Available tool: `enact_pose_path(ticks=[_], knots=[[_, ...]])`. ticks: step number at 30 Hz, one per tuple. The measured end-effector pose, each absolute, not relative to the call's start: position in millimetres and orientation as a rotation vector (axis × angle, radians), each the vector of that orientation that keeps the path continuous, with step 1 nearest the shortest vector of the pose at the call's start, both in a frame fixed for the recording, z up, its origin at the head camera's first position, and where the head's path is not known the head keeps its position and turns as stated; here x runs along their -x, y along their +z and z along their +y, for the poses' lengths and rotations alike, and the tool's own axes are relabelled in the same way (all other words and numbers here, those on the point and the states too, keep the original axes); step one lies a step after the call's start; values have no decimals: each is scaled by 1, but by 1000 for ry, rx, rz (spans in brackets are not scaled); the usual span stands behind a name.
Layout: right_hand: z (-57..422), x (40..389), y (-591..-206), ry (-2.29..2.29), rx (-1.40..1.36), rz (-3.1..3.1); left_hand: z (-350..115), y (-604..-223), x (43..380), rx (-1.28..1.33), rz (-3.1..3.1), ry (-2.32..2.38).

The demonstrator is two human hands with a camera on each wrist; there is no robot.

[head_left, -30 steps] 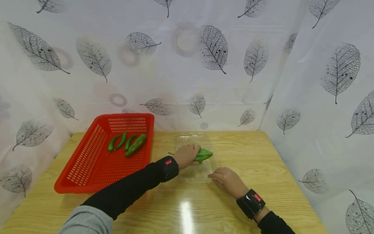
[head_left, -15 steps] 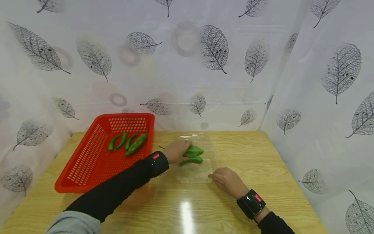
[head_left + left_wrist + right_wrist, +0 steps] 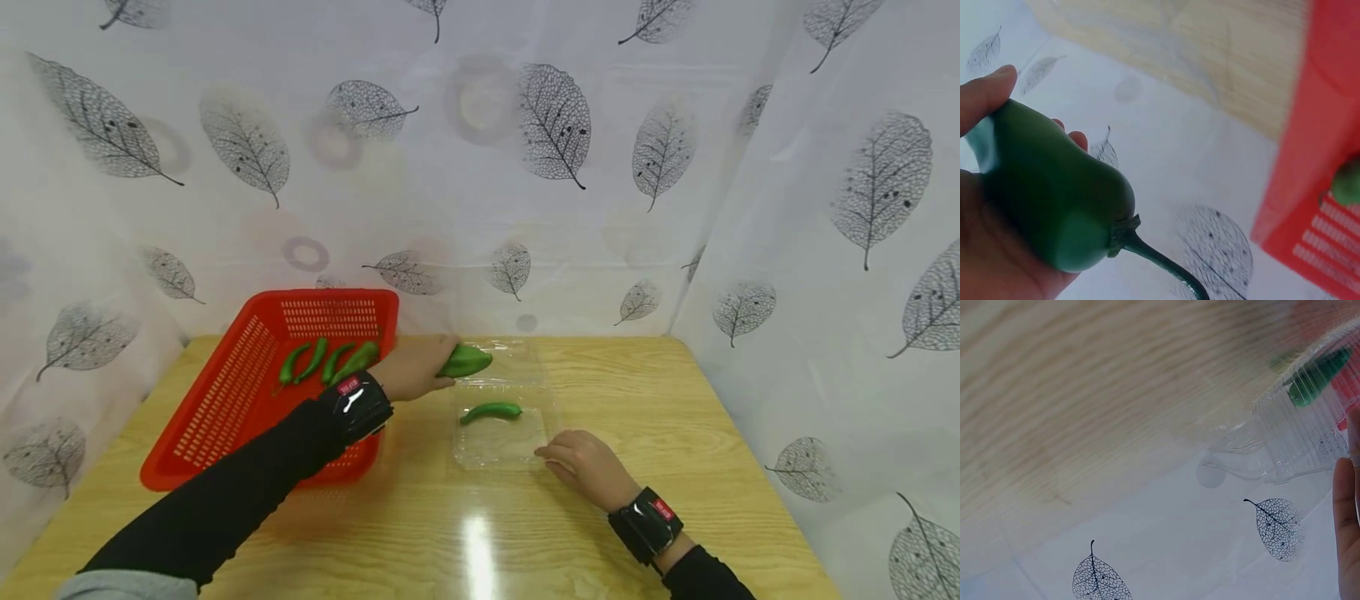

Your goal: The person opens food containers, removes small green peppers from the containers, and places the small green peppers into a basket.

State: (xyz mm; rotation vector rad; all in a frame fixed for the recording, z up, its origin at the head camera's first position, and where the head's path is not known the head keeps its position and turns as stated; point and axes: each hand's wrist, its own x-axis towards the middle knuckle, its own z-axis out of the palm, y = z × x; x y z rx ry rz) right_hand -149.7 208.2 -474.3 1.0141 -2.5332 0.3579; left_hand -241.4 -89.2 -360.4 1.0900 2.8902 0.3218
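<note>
A large green pepper (image 3: pixel 467 361) with a long curved stem lies in my left hand (image 3: pixel 414 367), fingers and thumb wrapped round its body. In the left wrist view the pepper (image 3: pixel 1060 187) is close up, stem pointing down to the right. That hand is above the gap between the red basket and a clear plastic box (image 3: pixel 498 454), whose lid lies folded back. One slim green chili pepper (image 3: pixel 491 411) rests inside the box. My right hand (image 3: pixel 588 468) holds the box's near right edge between fingers and thumb; its fingertips are partly cut off in the right wrist view.
A red plastic basket (image 3: pixel 217 481) stands on the left of the wooden table (image 3: pixel 630 392), with several green peppers (image 3: pixel 315 357) at its back. A white leaf-print curtain (image 3: pixel 585 250) encloses the table's back and sides.
My left hand has moved left and away from the box, taking the large pepper with it and uncovering the slim chili pepper there. The right hand stays at the box's edge.
</note>
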Motion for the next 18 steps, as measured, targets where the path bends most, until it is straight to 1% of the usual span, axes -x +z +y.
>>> enact_pose_path(ticks=[9,15,18], knots=[[208,150,-475,366,-1033,-2506,-133,-344,238,-844,2948,309],[209,149,-474,375,-1023,-2511,-168,-346,250,-612,2937,431],[208,149,-474,375,-1026,-2512,-187,-348,257,-536,2906,485]])
